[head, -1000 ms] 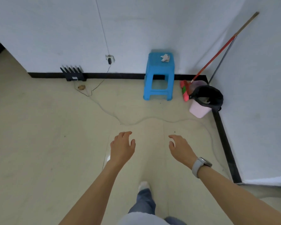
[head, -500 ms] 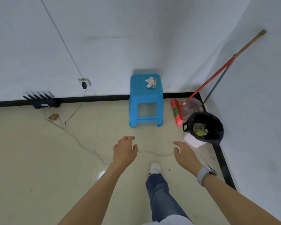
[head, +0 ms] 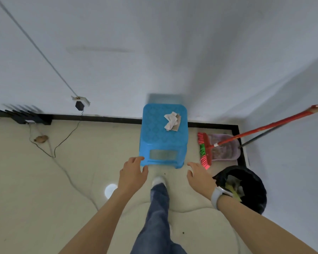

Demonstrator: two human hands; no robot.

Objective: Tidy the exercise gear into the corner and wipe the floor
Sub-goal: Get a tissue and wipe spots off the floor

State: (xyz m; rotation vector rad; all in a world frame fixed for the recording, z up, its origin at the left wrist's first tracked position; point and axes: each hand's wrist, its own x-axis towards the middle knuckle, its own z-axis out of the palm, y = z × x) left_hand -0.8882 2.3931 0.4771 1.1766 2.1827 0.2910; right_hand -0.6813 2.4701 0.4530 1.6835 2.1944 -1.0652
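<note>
Rag (head: 172, 121) | lies on stool (head: 163, 136) by wall | left hand (head: 133, 174), right hand (head: 200, 176) near stool, fingers spread, nothing held | floor (head: 44, 198) not yet wiped | no gear seen

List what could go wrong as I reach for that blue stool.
1. The crumpled cloth lies loose on the stool; tilting or lifting the stool could drop it.
2. A thin cable trails across the floor beside the left hand and near the feet, so a step could snag it.
3. The bin stands close by the right hand, with the broom leaning next to it; a wide swing may knock either.
</note>
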